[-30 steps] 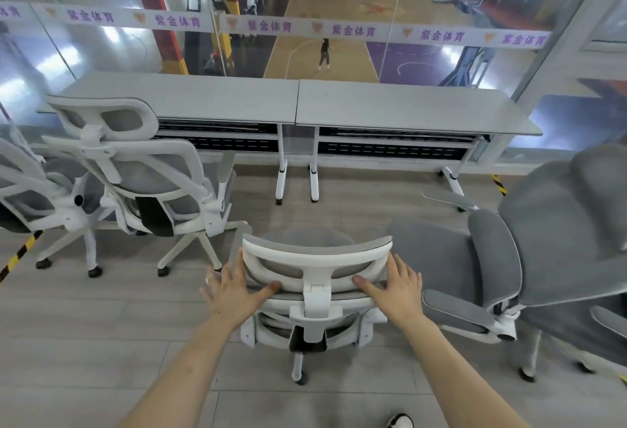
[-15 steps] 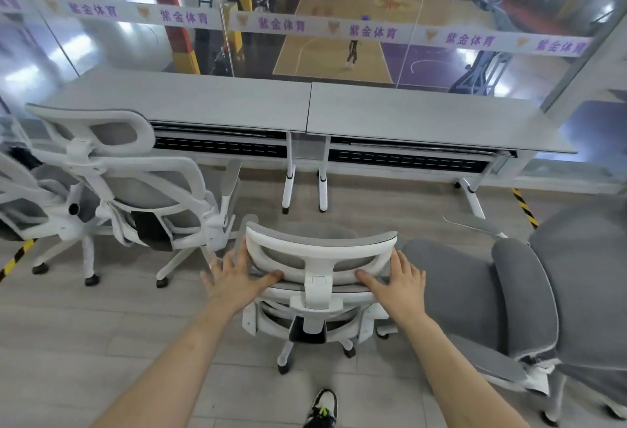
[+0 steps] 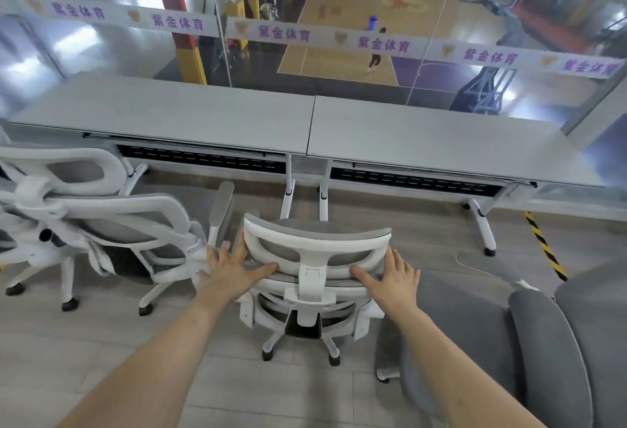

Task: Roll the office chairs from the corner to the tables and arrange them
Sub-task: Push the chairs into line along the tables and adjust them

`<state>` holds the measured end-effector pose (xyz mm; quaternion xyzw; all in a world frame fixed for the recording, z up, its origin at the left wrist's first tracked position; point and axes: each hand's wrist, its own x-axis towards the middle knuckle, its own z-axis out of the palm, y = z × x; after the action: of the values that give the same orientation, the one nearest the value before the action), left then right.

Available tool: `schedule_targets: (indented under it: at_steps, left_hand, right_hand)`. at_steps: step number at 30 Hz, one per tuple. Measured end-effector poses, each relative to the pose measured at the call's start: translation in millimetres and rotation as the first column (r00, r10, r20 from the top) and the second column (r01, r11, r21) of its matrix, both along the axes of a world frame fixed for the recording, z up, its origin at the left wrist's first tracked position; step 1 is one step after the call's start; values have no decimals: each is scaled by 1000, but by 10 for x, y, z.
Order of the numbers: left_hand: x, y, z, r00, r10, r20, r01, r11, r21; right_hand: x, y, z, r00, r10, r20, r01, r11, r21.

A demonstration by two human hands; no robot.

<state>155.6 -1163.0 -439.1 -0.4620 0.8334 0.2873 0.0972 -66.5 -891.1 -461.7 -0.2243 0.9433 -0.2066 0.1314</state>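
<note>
chair (image 3: 317, 258) stood directly ahead of both hands, between them, its back toward the person and its seat pointing at the tables (image 3: 424, 135). the headrest (image 3: 315, 241) ran crosswise, left to right, so each hand took one end; neither hand was clearly nearer than the other.

left hand (image 3: 234, 266): fingers fairly straight and spread, laid up along the left end of the headrest frame, thumb reaching inward along the lower bar. a flat pressing contact more than a closed grasp.

right hand (image 3: 392, 276): mirror of the left, fingers straight and up against the right end of the frame, thumb pointing inward along the lower bar. also broad and flat, nothing enclosed.

chair sat just short of the seam where the two tables meet, the table legs (image 3: 305, 196) beyond it, floor showing between its base and those legs. judgement: not yet tucked in; the push line runs straight away from the hands toward the seam.

left of the left hand, another chair (image 3: 112, 224) stood close, its armrest (image 3: 220, 207) just beside the left fingertips. right of the right hand, a grey chair (image 3: 509, 342) sat near, facing back.

judgement: the risk is the left armrest snagging if the chair drifts left; even pressure from both palms should keep it straight.
</note>
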Motion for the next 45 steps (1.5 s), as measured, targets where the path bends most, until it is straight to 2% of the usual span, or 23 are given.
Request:
schedule_targets:
  at_steps: [14, 21, 38, 45]
  left_hand:
    - [-834, -638, 34, 1000, -15, 15, 16, 1000, -7]
    - [-1005, -776, 7, 996, -55, 64, 59, 997, -54]
    - [-1176, -896, 31, 997, -54, 55, 53, 999, 8]
    - [-1025, -532, 71, 994, -74, 75, 83, 989, -121]
  right_hand:
    - [-852, -668, 36, 1000, 14, 8, -15, 999, 36]
    - [-1012, -795, 35, 1000, 10, 2, -10, 1000, 20]
    - [-1134, -896, 30, 1000, 0, -17, 0, 1000, 7]
    - [-1010, -766, 90, 997, 12, 70, -14, 1000, 20]
